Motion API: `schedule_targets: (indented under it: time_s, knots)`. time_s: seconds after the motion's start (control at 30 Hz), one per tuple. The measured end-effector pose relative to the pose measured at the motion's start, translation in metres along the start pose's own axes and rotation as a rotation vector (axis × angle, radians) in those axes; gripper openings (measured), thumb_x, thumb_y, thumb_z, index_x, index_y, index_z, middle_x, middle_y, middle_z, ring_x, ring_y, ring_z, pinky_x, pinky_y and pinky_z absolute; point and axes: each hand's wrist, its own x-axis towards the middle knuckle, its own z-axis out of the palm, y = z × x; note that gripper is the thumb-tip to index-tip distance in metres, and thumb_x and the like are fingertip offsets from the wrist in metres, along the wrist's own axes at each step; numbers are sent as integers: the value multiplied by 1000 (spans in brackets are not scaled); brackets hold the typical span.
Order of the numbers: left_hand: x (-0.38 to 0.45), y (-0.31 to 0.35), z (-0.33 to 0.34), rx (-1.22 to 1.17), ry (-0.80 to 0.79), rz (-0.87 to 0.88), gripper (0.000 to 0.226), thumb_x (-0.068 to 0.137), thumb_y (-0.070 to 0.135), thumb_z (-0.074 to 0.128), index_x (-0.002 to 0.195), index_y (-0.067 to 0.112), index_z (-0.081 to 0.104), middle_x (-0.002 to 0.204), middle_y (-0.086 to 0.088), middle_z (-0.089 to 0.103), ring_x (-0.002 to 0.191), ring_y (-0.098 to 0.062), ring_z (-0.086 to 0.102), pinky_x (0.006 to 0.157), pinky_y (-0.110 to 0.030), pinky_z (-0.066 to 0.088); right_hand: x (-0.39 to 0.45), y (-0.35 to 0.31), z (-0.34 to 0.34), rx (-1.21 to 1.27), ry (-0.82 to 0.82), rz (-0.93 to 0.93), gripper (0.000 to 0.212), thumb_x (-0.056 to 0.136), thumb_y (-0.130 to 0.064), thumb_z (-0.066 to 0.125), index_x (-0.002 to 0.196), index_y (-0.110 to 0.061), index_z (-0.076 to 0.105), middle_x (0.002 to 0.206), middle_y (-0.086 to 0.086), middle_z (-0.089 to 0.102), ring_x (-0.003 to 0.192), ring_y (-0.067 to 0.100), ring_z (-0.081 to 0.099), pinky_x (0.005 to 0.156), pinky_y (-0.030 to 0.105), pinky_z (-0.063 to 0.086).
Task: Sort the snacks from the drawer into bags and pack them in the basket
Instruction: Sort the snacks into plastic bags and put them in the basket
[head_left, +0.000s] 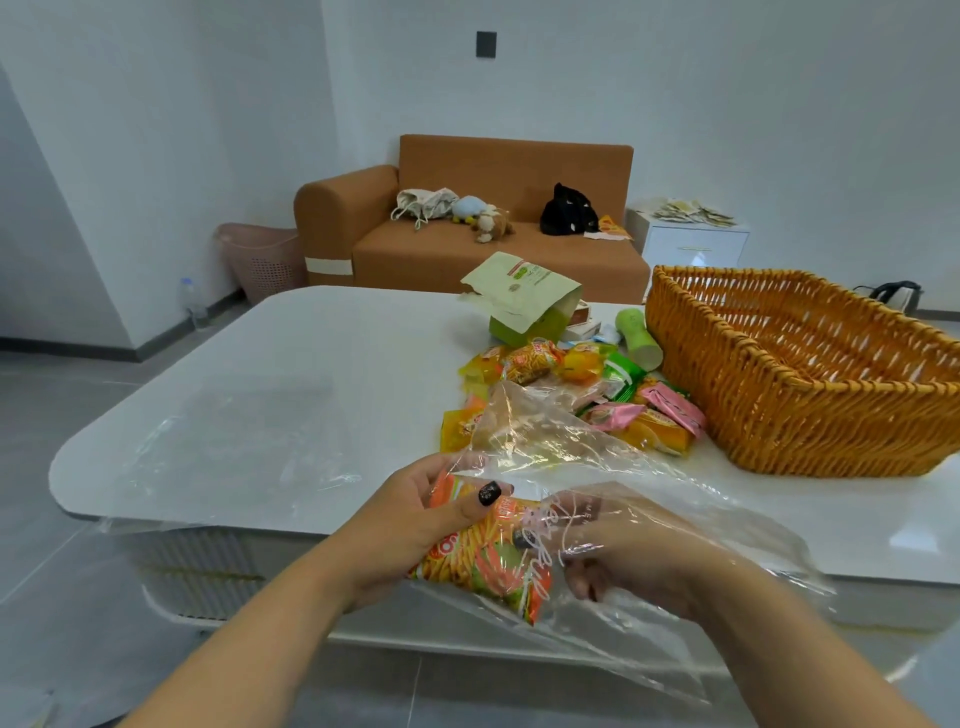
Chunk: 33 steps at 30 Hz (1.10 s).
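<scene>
Snack packet (483, 561), long axis tilted from upper left to lower right, hangs just off the table's (291, 364) near edge, gripped by the left hand (410, 525) while the right hand (628, 556) is wrapped in the clear bag (649, 499). More snacks (587, 395) lie on the white table beside the wicker basket (810, 379); an orange sofa (467, 228) stands beyond the table.

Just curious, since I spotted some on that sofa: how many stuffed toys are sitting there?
2, side by side on the orange sofa seat: a pale blue stuffed toy and a brown-and-cream one just right of it. Others could be hidden behind the cloth bag.
</scene>
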Motion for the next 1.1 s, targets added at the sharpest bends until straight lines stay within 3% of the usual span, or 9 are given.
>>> schedule_targets:
  time_s: [0.17,0.23,0.3,0.37,0.47,0.63,0.8,0.93,1.1]
  knots:
    - [10,-4,-12,-78,246,41,78,55,49,86,123,20,60,118,-6,71,107,-24,68,98,-46,51,1,-12,-6,171,191,-119,12,84,-9,69,96,-11,70,85,13,71,70,25,69,65,29,58]
    - [13,-6,-16,-192,366,62,69,60,42,79,121,15,62,109,-7,74,98,-23,72,87,-40,56,5,-5,-16,321,467,-304,19,74,-23,79,91,-16,74,91,12,72,77,28,70,65,33,58]
    - [15,-6,-24,-343,472,73,63,66,38,75,121,9,63,104,-9,75,93,-22,73,72,-31,59,11,2,-25,413,784,-383,9,84,-10,69,92,-11,72,89,12,71,76,26,67,62,31,57]
    - [17,-7,-33,-486,556,76,56,72,35,72,119,5,64,103,-10,75,92,-21,73,67,-26,60,22,11,-32,357,932,-333,15,91,0,57,98,-5,69,82,11,67,71,21,64,58,27,54]
    - [23,-7,-39,-625,635,68,53,78,30,72,123,5,60,109,-12,73,97,-23,71,76,-32,58,49,19,-34,192,911,-272,14,91,2,56,97,-5,67,79,11,67,69,23,64,56,27,53]
    - [32,-3,-39,-686,644,59,39,87,19,68,123,9,57,107,-9,71,89,-18,69,71,-30,51,118,0,-37,-253,847,-285,12,89,-8,62,96,-16,66,87,-2,66,82,15,62,65,25,51]
    - [40,-4,-45,-677,674,62,32,86,15,69,118,9,62,104,-9,73,90,-21,70,81,-34,53,195,-43,-58,-346,932,-269,22,89,-13,61,111,-10,62,104,4,61,92,18,55,73,27,42]
    - [47,-6,-58,-654,735,106,45,87,16,70,130,14,56,111,-8,70,94,-21,68,75,-33,51,238,-60,-80,-428,973,-36,31,85,-21,68,110,-5,57,109,11,60,96,28,58,73,34,49]
    - [50,-5,-70,-633,715,87,53,86,8,69,136,11,51,117,-14,67,96,-25,67,71,-36,52,260,-54,-86,-608,806,287,60,86,-37,66,129,0,44,119,15,59,107,34,60,83,40,54]
